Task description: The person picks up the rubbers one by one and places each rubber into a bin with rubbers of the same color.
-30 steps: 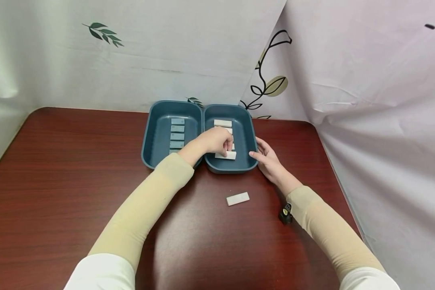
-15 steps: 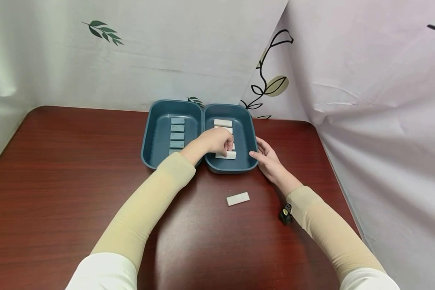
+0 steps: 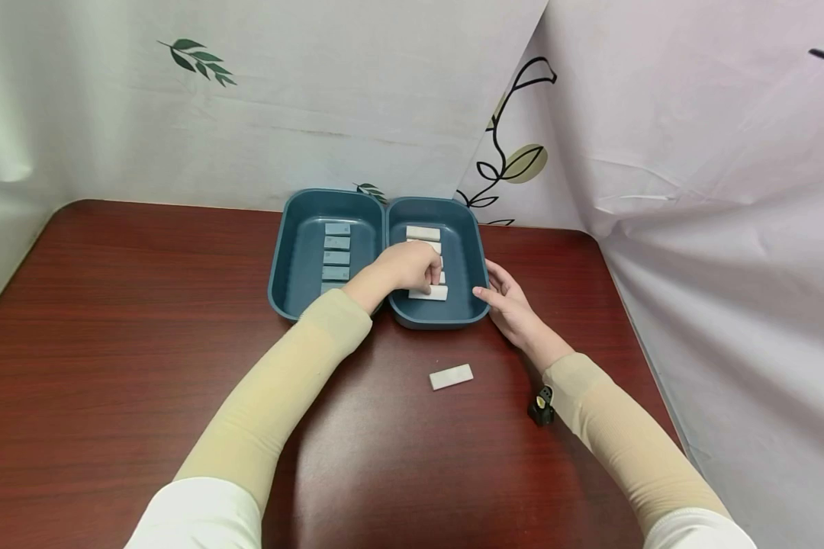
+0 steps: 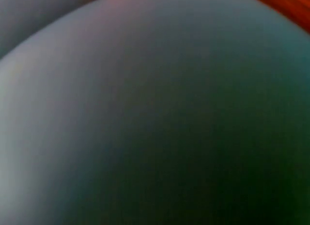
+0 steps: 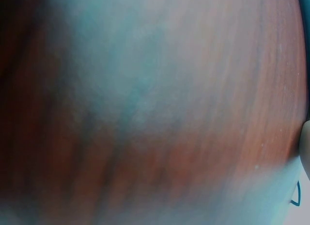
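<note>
My left hand (image 3: 412, 263) reaches into the right-hand blue tray (image 3: 470, 313). Its curled fingers pinch the nearest white block (image 3: 439, 293), which lies on the tray floor. Behind it sit further white blocks (image 3: 423, 233) in a column, partly hidden by that hand. At the tray's right side my right hand (image 3: 511, 305) grips the wall, thumb over the rim and fingers outside. One loose white block (image 3: 451, 377) lies on the table in front of the trays. In the left wrist view a blurred grey surface fills nearly everything, and no fingers can be made out.
A second blue tray (image 3: 279, 267) adjoins on the left, with several blue-grey blocks (image 3: 336, 258) in a column. Reddish-brown wooden table (image 3: 144, 343) lies beneath. A small black object (image 3: 541, 408) is at my right wrist. White patterned curtain (image 3: 281, 114) hangs behind and to the right.
Both hands and the trays stay essentially where they were. My left forearm has shifted very slightly to the right since the earliest frame.
</note>
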Motion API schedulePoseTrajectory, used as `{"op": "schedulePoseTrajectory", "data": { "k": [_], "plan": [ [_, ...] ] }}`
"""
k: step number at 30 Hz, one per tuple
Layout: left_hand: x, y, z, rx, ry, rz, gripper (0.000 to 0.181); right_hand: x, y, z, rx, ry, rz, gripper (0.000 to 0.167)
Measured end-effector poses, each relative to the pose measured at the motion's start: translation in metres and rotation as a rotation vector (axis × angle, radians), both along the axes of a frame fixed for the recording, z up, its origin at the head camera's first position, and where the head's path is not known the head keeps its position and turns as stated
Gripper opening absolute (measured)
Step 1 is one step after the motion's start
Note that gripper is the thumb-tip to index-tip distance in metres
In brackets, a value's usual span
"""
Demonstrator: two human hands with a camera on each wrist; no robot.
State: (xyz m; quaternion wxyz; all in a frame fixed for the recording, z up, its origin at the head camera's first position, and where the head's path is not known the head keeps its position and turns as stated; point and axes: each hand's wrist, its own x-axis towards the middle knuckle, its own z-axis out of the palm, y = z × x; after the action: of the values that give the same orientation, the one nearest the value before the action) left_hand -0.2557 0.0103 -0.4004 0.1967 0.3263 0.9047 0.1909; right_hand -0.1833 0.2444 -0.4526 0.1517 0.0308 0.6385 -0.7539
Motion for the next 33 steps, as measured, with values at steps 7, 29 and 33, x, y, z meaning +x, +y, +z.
{"op": "schedulePoseTrajectory", "data": {
  "k": [7, 29, 33],
  "plan": [
    [0.0020, 0.0007, 0.0014, -0.024, 0.024, 0.009, 0.007, -0.0001, -0.0007, 0.0000, -0.004, 0.000, -0.002, 0.070],
    [0.0003, -0.0010, -0.0020, -0.010, 0.017, -0.024, 0.016, -0.0007, -0.0016, 0.0005, -0.019, 0.004, 0.001, 0.069],
    [0.0027, -0.0011, 0.0003, -0.024, 0.002, -0.023, 0.020, 0.0001, -0.0014, 0.0006, -0.019, 0.005, 0.003, 0.069]
  ]
}}
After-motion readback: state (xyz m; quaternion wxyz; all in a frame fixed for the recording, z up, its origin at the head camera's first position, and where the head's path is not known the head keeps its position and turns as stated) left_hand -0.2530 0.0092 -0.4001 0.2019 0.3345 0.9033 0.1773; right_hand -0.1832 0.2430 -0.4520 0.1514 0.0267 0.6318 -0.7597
